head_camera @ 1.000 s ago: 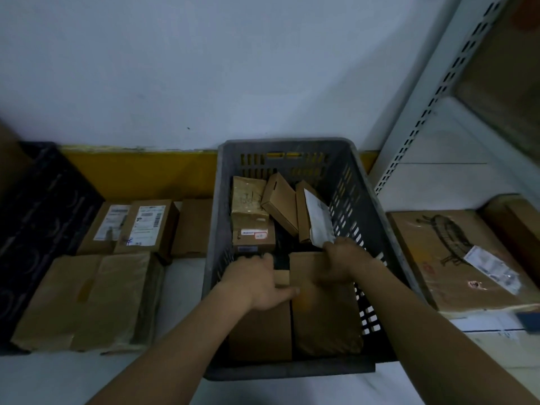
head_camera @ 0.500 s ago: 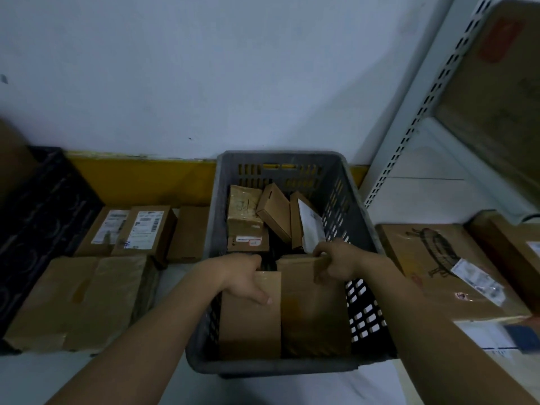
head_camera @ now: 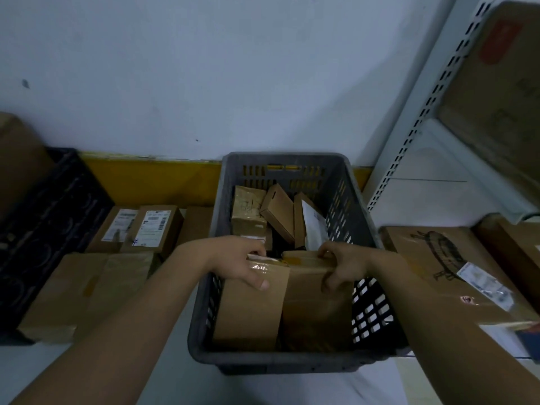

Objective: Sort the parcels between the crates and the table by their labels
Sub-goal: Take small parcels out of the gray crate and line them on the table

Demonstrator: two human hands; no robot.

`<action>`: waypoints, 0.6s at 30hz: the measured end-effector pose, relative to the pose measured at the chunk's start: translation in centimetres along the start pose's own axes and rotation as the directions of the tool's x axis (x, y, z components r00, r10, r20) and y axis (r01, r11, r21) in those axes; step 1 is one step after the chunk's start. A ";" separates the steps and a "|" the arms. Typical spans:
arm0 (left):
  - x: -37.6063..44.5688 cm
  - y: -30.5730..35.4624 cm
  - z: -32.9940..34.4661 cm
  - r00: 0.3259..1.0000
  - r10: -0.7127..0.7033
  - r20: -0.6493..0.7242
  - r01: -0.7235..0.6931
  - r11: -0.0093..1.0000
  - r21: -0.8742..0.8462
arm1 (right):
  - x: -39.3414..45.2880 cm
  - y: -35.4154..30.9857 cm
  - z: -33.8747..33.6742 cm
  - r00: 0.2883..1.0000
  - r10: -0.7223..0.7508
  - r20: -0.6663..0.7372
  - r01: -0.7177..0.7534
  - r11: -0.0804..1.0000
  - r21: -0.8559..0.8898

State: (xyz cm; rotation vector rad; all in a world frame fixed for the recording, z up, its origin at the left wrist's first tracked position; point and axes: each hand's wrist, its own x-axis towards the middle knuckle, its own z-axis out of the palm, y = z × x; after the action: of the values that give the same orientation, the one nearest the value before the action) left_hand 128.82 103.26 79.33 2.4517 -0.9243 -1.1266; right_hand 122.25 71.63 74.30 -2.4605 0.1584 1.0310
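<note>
A grey slotted crate point(head_camera: 362, 217) stands in front of me, filled with brown cardboard parcels. Two tall parcels stand side by side at its near end. My left hand point(head_camera: 242, 263) grips the top edge of the left parcel point(head_camera: 248, 311), fingers over the far side and thumb on the front. My right hand point(head_camera: 343, 266) grips the top edge of the right parcel point(head_camera: 317, 314) the same way. Behind them lie several smaller boxes point(head_camera: 248, 211) and a white envelope point(head_camera: 314, 229).
Labelled boxes point(head_camera: 153, 228) and two plain flat parcels point(head_camera: 84, 293) lie on the table to the left, beside a black crate point(head_camera: 43, 229). On the right sits a large labelled carton point(head_camera: 438, 258) under a white metal shelf upright point(head_camera: 432, 97).
Both hands have tilted the two front parcels up from lying flat to nearly upright. The view has pulled back and the crate looks a little lower in frame.
</note>
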 end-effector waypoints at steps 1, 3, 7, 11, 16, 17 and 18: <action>-0.1 -0.1 0.0 1.000 0.011 -0.020 -0.011 1.000 -0.006 | -0.3 -0.1 -0.1 1.000 -0.001 0.008 0.001 1.000 0.011; -0.7 0.1 -0.3 0.997 0.018 -0.072 -0.021 0.999 -0.047 | -1.1 -0.2 -0.8 0.999 -0.012 -0.032 0.012 1.000 -0.001; -3.2 0.5 -2.6 0.964 -0.026 -0.264 -0.017 0.987 -0.161 | -4.4 -1.5 -3.9 0.960 -0.099 -0.263 0.097 0.995 -0.022; -6.8 0.8 -5.4 0.864 -0.050 -0.501 -0.124 0.943 -0.308 | -8.4 -3.3 -7.4 0.850 -0.172 -0.499 0.236 0.969 0.069; -11.4 -1.5 -8.2 0.687 -0.191 -0.701 -0.309 0.797 -0.520 | -12.5 -7.3 -9.4 0.659 -0.236 -0.714 0.518 0.831 0.202; -12.3 -2.1 -8.5 0.646 -0.216 -0.732 -0.338 0.779 -0.528 | -12.9 -8.6 -9.5 0.608 -0.234 -0.758 0.579 0.785 0.222; -13.2 -2.8 -8.7 0.608 -0.243 -0.756 -0.362 0.763 -0.536 | -13.0 -9.9 -9.4 0.550 -0.225 -0.804 0.636 0.738 0.228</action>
State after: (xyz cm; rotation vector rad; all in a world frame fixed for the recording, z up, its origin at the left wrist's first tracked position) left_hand 130.18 113.97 91.17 1.9193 -0.2322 -0.1250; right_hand 121.83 75.08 92.83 -2.0791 0.0214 -0.2809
